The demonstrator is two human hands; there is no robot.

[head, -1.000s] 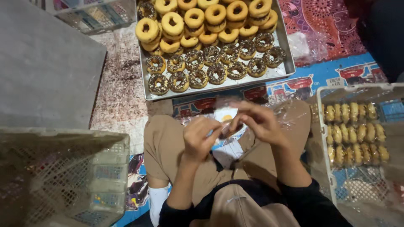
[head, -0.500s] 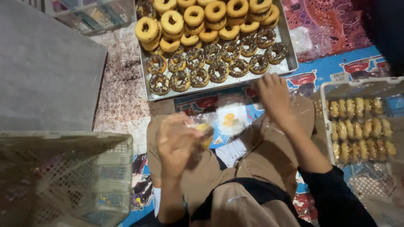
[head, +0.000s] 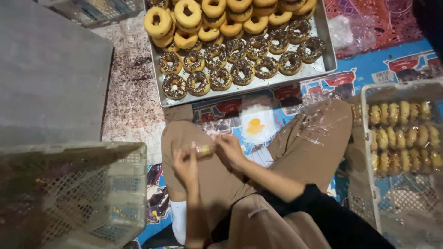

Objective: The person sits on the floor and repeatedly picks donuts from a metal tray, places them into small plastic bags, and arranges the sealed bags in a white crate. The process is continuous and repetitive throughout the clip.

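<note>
Well out past the grip and off to its left lies a broad grey slab (head: 48, 69), flat on the floor. Straight ahead of the grip, well apart from it, sits a metal tray (head: 323, 64) filled with doughnuts: plain golden ones (head: 187, 14) piled at its far end, chocolate-sprinkled ones (head: 242, 71) in rows at the end nearer the hands. To the right of the grip, beyond the knee, stands a white plastic crate (head: 369, 138) holding wrapped doughnuts (head: 401, 136) in rows. Just to the left of the grip is a second, pale mesh crate (head: 101, 193); what lies in it cannot be told. Under everything is a patterned blue and red mat (head: 369, 69), and past the tray's right side a crumple of clear plastic (head: 346, 32) lies on it. The person sits with legs folded in tan trousers (head: 314, 138), and the grip hangs over the left thigh. Between the knees, just ahead of the grip, lies a clear bag with a yellow print (head: 256, 124). The left hand (head: 184, 166) and the right hand (head: 229, 150) meet on a small wrapped doughnut (head: 204, 150), fingers of both closed around its ends; it is held between them, above the lap, too blurred to show more
</note>
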